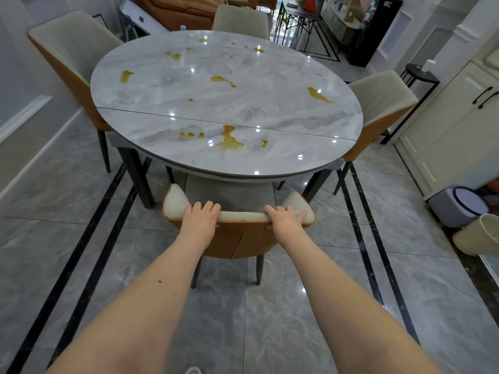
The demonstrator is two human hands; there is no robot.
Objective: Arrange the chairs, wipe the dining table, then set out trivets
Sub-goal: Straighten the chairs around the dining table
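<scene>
A round grey marble dining table (270,103) carries several yellow-brown spills (229,141). Directly in front of me stands the near chair (243,238), orange-backed with a cream cushion, its seat tucked under the table's front edge. My left hand (201,218) grips the top of its backrest on the left, fingers curled over the cushion rim. My right hand (285,220) grips the same rim on the right. Three more matching chairs surround the table: the left chair (70,49), the far chair (240,18) and the right chair (383,98). No trivets or cloth are in view.
White cabinets (453,136) line the right wall, with a small black side table (420,76) beyond them. A grey stool (456,206) and a cream bin (478,236) sit on the floor at right. An orange sofa (175,9) stands behind the table.
</scene>
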